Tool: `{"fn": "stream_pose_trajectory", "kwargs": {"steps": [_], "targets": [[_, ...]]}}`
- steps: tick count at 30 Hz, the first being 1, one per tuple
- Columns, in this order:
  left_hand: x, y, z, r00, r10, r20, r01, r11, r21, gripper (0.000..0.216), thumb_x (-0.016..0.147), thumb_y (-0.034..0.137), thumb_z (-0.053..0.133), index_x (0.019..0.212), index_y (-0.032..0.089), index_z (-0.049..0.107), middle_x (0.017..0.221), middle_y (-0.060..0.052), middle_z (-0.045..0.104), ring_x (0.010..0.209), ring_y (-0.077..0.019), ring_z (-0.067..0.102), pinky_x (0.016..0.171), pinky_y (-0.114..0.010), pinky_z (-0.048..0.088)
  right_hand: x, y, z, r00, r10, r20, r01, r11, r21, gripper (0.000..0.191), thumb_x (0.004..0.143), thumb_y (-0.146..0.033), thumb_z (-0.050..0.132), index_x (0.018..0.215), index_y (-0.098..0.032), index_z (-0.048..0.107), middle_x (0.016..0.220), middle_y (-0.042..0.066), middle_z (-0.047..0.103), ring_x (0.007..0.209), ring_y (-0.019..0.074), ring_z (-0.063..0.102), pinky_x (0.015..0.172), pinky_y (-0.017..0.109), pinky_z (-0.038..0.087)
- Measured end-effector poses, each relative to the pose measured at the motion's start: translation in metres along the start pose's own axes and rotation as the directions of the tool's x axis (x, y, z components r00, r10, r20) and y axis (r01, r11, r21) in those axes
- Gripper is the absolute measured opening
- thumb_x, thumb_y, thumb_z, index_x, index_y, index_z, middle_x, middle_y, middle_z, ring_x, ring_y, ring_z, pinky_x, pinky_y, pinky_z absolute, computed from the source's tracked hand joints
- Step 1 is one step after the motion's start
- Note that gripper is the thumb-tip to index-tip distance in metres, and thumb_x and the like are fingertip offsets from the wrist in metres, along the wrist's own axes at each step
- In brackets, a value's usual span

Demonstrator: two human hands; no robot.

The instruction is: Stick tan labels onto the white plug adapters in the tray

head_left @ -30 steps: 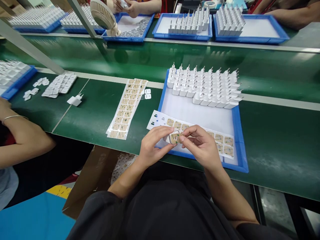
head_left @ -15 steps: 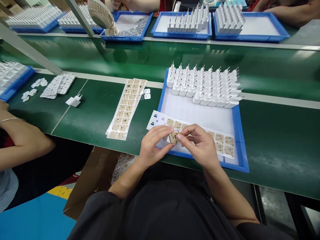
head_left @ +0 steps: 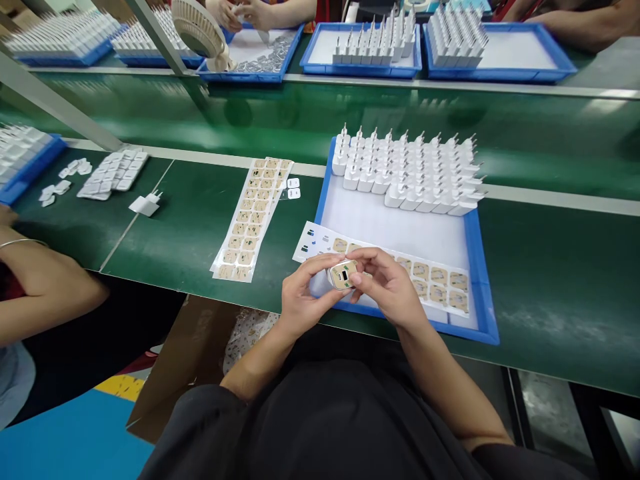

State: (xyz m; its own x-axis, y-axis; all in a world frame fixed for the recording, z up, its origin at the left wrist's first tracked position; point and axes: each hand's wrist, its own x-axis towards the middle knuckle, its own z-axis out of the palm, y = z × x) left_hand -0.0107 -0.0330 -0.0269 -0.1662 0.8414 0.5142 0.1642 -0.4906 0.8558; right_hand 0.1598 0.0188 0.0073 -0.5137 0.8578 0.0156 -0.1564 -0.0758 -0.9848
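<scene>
One tan-faced charger (head_left: 343, 274) sits between both hands, left hand (head_left: 303, 293) fingers clamped on it, right hand (head_left: 393, 285) fingers touching its right edge, grip unclear.

Seven blue trays (head_left: 477, 267), one fan (head_left: 198, 28) at eleven o'clock, one lone two-pin charger (head_left: 144, 205) at nine, one held charger (head_left: 341, 276).

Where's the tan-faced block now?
In the head view, slightly right of centre, the block is between the left hand and right hand, over the blue tray.
</scene>
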Motion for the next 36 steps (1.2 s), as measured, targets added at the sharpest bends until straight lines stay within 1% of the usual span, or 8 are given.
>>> {"fn": "stream_pose_trajectory", "kwargs": {"steps": [3,7,11,16,20,27,32,36], "targets": [[-0.001,-0.004,0.004,1.0,-0.018,-0.009,0.018,0.999,-0.034,0.048,0.086,0.015,0.082,0.13,0.026,0.069,0.125,-0.009,0.077,0.122,-0.0241,0.073,0.107,-0.038,0.06,0.0,0.002,0.003,1.0,0.026,-0.003,-0.026,0.998,0.051,0.042,0.083,-0.04,0.085,0.115,-0.025,0.063,0.088,-0.002,0.049,0.077,0.0142,0.057,0.05,0.022,0.06],[0.0,-0.005,0.009,0.994,0.105,0.003,-0.105,0.992,0.064,0.047,0.087,0.01,0.078,0.13,0.025,0.07,0.125,-0.009,0.077,0.121,-0.0242,0.073,0.11,-0.041,0.059,-0.001,0.003,0.014,0.987,0.034,-0.154,-0.036,0.999,-0.014,0.046,0.072,-0.034,0.093,0.101,-0.025,0.058,0.085,-0.004,0.046,0.069,0.0105,0.05,0.045,0.016,0.049],[0.001,-0.006,0.011,0.978,0.211,0.004,-0.21,0.971,0.115,0.057,0.084,0.008,0.08,0.136,0.026,0.066,0.127,-0.009,0.077,0.122,-0.0249,0.073,0.108,-0.042,0.061,0.001,0.004,0.022,0.977,0.033,-0.212,-0.009,0.994,0.111,0.035,0.079,-0.039,0.087,0.092,-0.024,0.057,0.078,-0.006,0.046,0.058,0.0086,0.049,0.045,0.02,0.049],[-0.003,-0.011,0.01,0.979,0.201,-0.037,-0.197,0.977,0.087,0.06,0.082,0.01,0.084,0.136,0.026,0.067,0.127,-0.009,0.077,0.124,-0.0261,0.072,0.11,-0.042,0.06,0.003,0.002,0.02,0.981,0.094,-0.167,-0.048,0.963,0.265,0.02,0.088,-0.04,0.076,0.091,-0.023,0.066,0.077,-0.003,0.055,0.063,0.0127,0.057,0.049,0.024,0.055],[-0.002,-0.012,0.011,0.968,0.25,-0.037,-0.245,0.963,0.112,0.061,0.081,0.009,0.085,0.136,0.027,0.066,0.128,-0.008,0.076,0.125,-0.0258,0.072,0.11,-0.044,0.061,0.001,0.002,0.018,0.978,0.119,-0.174,-0.065,0.955,0.288,0.017,0.084,-0.034,0.076,0.093,-0.022,0.07,0.08,-0.002,0.055,0.066,0.0131,0.059,0.051,0.025,0.055],[0.003,-0.01,0.011,0.915,0.403,0.0,-0.39,0.886,0.25,0.061,0.084,0.011,0.083,0.139,0.025,0.061,0.128,-0.008,0.077,0.121,-0.0235,0.074,0.109,-0.047,0.062,0.001,0.001,0.023,0.974,0.098,-0.203,-0.038,0.959,0.281,0.008,0.084,-0.029,0.07,0.089,-0.022,0.069,0.08,-0.002,0.057,0.065,0.012,0.056,0.051,0.023,0.053],[-0.001,-0.011,0.01,0.944,0.327,-0.04,-0.317,0.934,0.162,0.065,0.08,0.009,0.086,0.138,0.026,0.063,0.129,-0.008,0.076,0.124,-0.0247,0.073,0.11,-0.046,0.061,0.001,-0.001,0.014,0.989,0.099,-0.107,-0.065,0.957,0.282,0.015,0.084,-0.023,0.067,0.097,-0.022,0.075,0.084,-0.002,0.054,0.069,0.0121,0.058,0.054,0.024,0.057],[-0.003,-0.011,0.009,0.967,0.251,-0.04,-0.247,0.966,0.08,0.062,0.081,0.007,0.084,0.137,0.027,0.064,0.128,-0.009,0.076,0.124,-0.0263,0.072,0.11,-0.045,0.061,0.003,-0.008,0.002,0.996,-0.05,-0.069,0.055,0.996,0.069,0.013,0.091,-0.028,0.07,0.101,-0.023,0.075,0.087,0.001,0.057,0.075,0.0139,0.059,0.055,0.024,0.056]]}}
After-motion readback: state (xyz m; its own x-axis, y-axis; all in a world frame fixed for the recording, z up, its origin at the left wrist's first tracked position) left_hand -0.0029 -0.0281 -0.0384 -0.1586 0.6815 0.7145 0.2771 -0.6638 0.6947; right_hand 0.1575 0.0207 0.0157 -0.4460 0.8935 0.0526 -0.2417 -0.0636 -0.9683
